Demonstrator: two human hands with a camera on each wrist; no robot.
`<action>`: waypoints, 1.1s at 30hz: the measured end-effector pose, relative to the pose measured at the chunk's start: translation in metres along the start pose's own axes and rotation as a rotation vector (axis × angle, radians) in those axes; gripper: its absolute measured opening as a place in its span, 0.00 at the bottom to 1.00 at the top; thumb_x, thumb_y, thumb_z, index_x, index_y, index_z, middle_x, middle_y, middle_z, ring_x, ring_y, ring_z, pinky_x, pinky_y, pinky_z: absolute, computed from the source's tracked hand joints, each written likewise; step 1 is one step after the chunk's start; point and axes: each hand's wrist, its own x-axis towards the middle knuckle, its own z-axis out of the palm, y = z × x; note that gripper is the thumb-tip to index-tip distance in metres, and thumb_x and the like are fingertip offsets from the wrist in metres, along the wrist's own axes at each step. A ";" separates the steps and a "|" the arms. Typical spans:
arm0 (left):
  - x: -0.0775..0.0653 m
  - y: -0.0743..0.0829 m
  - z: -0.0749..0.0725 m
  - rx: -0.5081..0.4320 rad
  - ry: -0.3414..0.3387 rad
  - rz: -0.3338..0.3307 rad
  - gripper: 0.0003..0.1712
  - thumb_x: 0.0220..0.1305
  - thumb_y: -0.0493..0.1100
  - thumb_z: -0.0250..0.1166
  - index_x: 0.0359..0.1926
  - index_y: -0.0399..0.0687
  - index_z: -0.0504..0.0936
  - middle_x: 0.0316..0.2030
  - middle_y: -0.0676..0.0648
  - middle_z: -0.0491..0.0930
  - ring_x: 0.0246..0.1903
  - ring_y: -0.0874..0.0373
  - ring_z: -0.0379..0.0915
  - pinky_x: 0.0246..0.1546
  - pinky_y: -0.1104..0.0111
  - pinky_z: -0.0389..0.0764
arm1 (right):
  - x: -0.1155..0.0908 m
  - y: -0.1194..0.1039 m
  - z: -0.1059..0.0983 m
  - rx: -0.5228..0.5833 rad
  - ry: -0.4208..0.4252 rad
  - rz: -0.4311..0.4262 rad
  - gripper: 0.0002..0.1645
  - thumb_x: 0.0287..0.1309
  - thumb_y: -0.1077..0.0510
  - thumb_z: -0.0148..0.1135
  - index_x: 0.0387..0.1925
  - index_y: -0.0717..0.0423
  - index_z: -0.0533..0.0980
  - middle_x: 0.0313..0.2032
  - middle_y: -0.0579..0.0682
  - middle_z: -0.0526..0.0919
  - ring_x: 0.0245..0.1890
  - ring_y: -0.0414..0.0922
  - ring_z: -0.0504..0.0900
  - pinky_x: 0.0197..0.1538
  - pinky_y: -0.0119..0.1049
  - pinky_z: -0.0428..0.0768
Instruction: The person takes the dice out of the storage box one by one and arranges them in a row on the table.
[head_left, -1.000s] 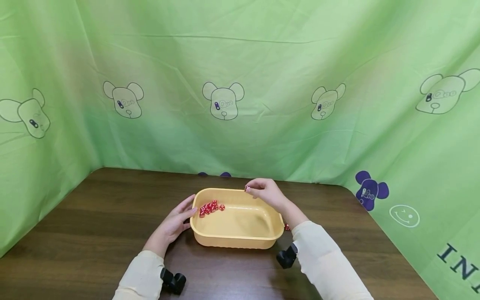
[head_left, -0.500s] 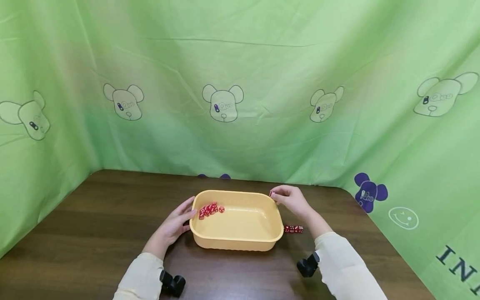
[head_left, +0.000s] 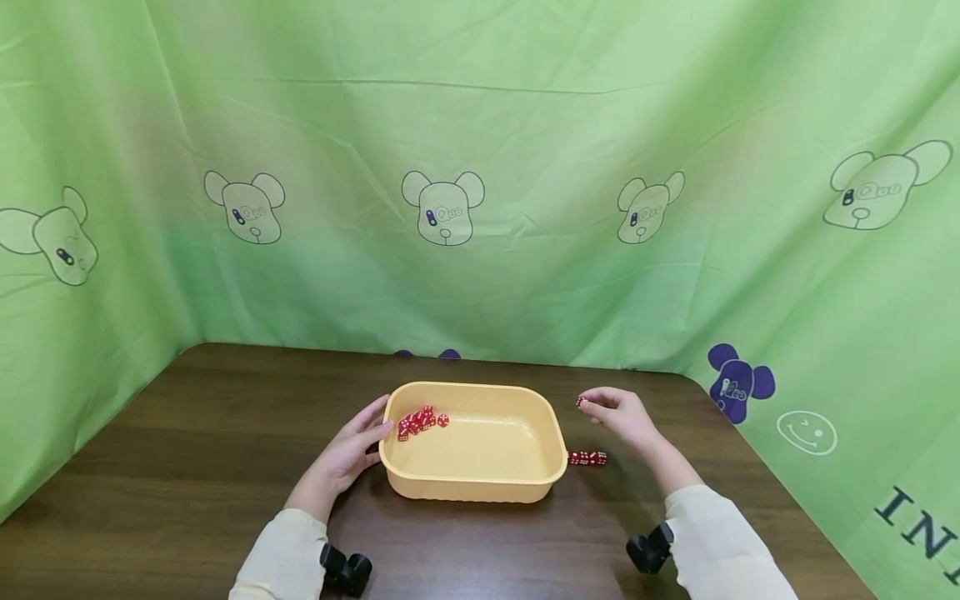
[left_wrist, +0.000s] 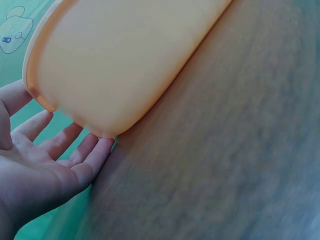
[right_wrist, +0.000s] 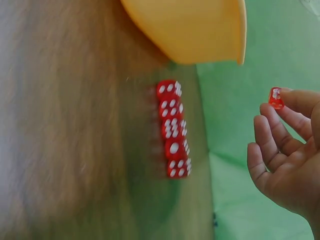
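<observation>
A yellow plastic tub [head_left: 476, 492] stands on the table, with several red dice [head_left: 417, 421] gathered inside at its left end. My left hand [head_left: 349, 446] holds that end: the thumb lies over the rim and the other fingertips touch the outer wall, as the left wrist view shows. Right of the tub, my right hand [head_left: 619, 414] is raised and pinches one red die [right_wrist: 276, 98] between thumb and fingertips. Below it, a straight row of red dice [right_wrist: 173, 130] with white pips sits on the table, its inner end close to the tub's right wall.
The brown wooden table [head_left: 247, 417] reaches back to a green cloth [head_left: 525, 275] printed with bear heads, which also hangs along both sides. A black wrist camera [head_left: 649, 550] is strapped near the right sleeve, another black camera [head_left: 346, 571] near the left.
My right hand has moved right, from above the tub's back rim to beyond its right end, still pinching the die. The dice row has come into full view. My left hand stays put.
</observation>
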 end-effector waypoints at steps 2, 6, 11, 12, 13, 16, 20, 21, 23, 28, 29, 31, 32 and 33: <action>0.000 0.000 0.000 -0.001 0.001 -0.002 0.30 0.61 0.37 0.51 0.64 0.48 0.53 0.61 0.37 0.51 0.55 0.45 0.55 0.43 0.56 0.67 | -0.004 0.004 -0.003 -0.005 0.008 0.013 0.17 0.52 0.63 0.57 0.39 0.75 0.71 0.31 0.58 0.78 0.27 0.42 0.75 0.34 0.42 0.74; 0.000 -0.001 0.001 -0.003 0.002 -0.008 0.31 0.61 0.37 0.51 0.64 0.49 0.53 0.61 0.38 0.50 0.55 0.45 0.55 0.43 0.57 0.67 | -0.012 0.011 -0.010 -0.012 0.028 0.031 0.17 0.52 0.63 0.56 0.39 0.76 0.71 0.33 0.60 0.78 0.27 0.44 0.76 0.34 0.41 0.74; 0.001 -0.001 0.000 -0.002 0.001 -0.015 0.31 0.61 0.37 0.51 0.64 0.49 0.52 0.61 0.38 0.50 0.55 0.45 0.54 0.43 0.57 0.67 | -0.021 0.020 -0.016 -0.009 0.037 0.068 0.17 0.52 0.64 0.56 0.38 0.76 0.71 0.32 0.59 0.78 0.25 0.44 0.75 0.31 0.39 0.74; 0.001 -0.001 0.001 0.000 0.001 -0.014 0.31 0.61 0.37 0.51 0.64 0.49 0.52 0.61 0.38 0.50 0.55 0.44 0.54 0.43 0.57 0.67 | -0.023 0.022 -0.017 -0.003 0.037 0.074 0.17 0.52 0.64 0.56 0.38 0.76 0.71 0.32 0.58 0.78 0.25 0.45 0.75 0.31 0.38 0.74; 0.001 -0.001 0.001 0.001 0.002 -0.013 0.31 0.61 0.37 0.51 0.64 0.49 0.52 0.61 0.38 0.50 0.55 0.44 0.54 0.43 0.56 0.66 | -0.024 0.025 -0.018 0.002 0.036 0.080 0.17 0.52 0.64 0.56 0.38 0.77 0.71 0.31 0.58 0.78 0.24 0.45 0.75 0.30 0.38 0.74; 0.002 0.000 0.001 0.000 0.003 -0.011 0.31 0.61 0.37 0.51 0.64 0.49 0.52 0.61 0.38 0.50 0.55 0.44 0.54 0.44 0.55 0.66 | -0.028 0.031 -0.021 0.019 0.033 0.099 0.17 0.52 0.64 0.56 0.39 0.78 0.70 0.31 0.57 0.78 0.24 0.46 0.75 0.29 0.37 0.74; 0.002 0.000 0.001 0.000 -0.001 -0.010 0.31 0.61 0.37 0.52 0.64 0.49 0.52 0.61 0.38 0.51 0.55 0.44 0.54 0.43 0.56 0.67 | -0.033 0.039 -0.022 0.028 0.030 0.137 0.18 0.52 0.64 0.56 0.40 0.78 0.69 0.31 0.56 0.79 0.24 0.46 0.75 0.29 0.35 0.74; 0.002 -0.001 0.001 -0.004 -0.002 -0.010 0.31 0.61 0.37 0.51 0.64 0.49 0.52 0.61 0.38 0.51 0.55 0.44 0.54 0.43 0.57 0.67 | -0.034 0.040 -0.023 0.028 0.028 0.145 0.18 0.52 0.64 0.56 0.40 0.78 0.69 0.31 0.56 0.79 0.24 0.46 0.75 0.29 0.35 0.74; 0.002 -0.001 0.001 -0.010 -0.005 -0.008 0.31 0.61 0.36 0.51 0.64 0.48 0.52 0.61 0.38 0.51 0.55 0.44 0.55 0.42 0.58 0.67 | -0.036 0.043 -0.022 0.025 0.021 0.164 0.18 0.52 0.63 0.56 0.40 0.77 0.69 0.31 0.55 0.79 0.24 0.46 0.75 0.28 0.35 0.73; 0.002 -0.002 -0.001 -0.021 -0.010 -0.003 0.31 0.61 0.35 0.50 0.64 0.49 0.52 0.61 0.38 0.51 0.55 0.44 0.55 0.41 0.59 0.68 | -0.041 0.048 -0.022 0.005 0.002 0.214 0.18 0.52 0.62 0.56 0.40 0.76 0.70 0.29 0.53 0.79 0.24 0.45 0.75 0.26 0.35 0.71; 0.002 -0.002 -0.001 -0.020 -0.011 -0.003 0.31 0.61 0.36 0.50 0.64 0.49 0.52 0.61 0.38 0.51 0.55 0.44 0.55 0.41 0.59 0.68 | -0.041 0.049 -0.022 0.002 0.004 0.224 0.18 0.52 0.62 0.56 0.40 0.75 0.70 0.28 0.53 0.79 0.24 0.45 0.75 0.26 0.35 0.71; 0.001 -0.002 -0.001 -0.021 -0.013 -0.004 0.31 0.61 0.36 0.50 0.64 0.49 0.52 0.61 0.38 0.50 0.55 0.44 0.55 0.42 0.59 0.68 | -0.042 0.051 -0.023 -0.002 0.007 0.228 0.18 0.52 0.62 0.56 0.40 0.75 0.71 0.28 0.53 0.79 0.24 0.44 0.75 0.26 0.35 0.71; 0.001 -0.002 -0.001 -0.021 -0.013 -0.007 0.31 0.61 0.36 0.50 0.64 0.49 0.51 0.61 0.38 0.50 0.55 0.45 0.54 0.42 0.59 0.68 | -0.043 0.052 -0.023 -0.004 0.001 0.219 0.18 0.52 0.62 0.56 0.40 0.75 0.71 0.28 0.54 0.79 0.24 0.44 0.75 0.26 0.35 0.71; 0.000 -0.001 -0.001 -0.021 -0.012 -0.009 0.31 0.61 0.36 0.50 0.64 0.49 0.51 0.61 0.38 0.50 0.55 0.45 0.54 0.42 0.59 0.68 | -0.043 0.052 -0.023 -0.003 0.000 0.214 0.17 0.52 0.63 0.56 0.40 0.75 0.71 0.28 0.54 0.79 0.24 0.44 0.75 0.27 0.34 0.72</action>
